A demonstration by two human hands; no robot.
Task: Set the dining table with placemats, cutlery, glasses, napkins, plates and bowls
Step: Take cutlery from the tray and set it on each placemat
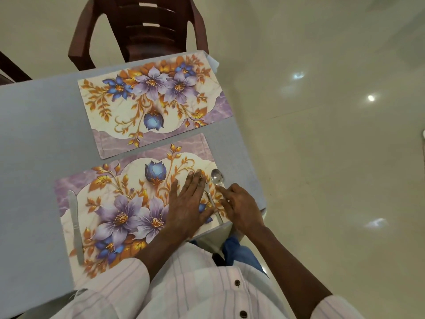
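Observation:
Two floral placemats lie on the grey table [34,139]: a near placemat [110,203] in front of me and a far placemat [156,104] by the chair. A table knife [76,224] lies along the near mat's left side. On its right side lies a silver spoon [216,178], bowl pointing away from me. My left hand [188,203] lies flat with straight fingers on the mat, just left of the spoon's handle. My right hand [239,206] has loosely curled fingers, and its index fingertip touches the spoon just below the bowl.
A dark brown plastic chair [142,26] stands at the table's far end. The table's right edge [250,171] runs close beside the spoon, with glossy cream floor beyond. My striped shirt and blue trousers are against the near edge.

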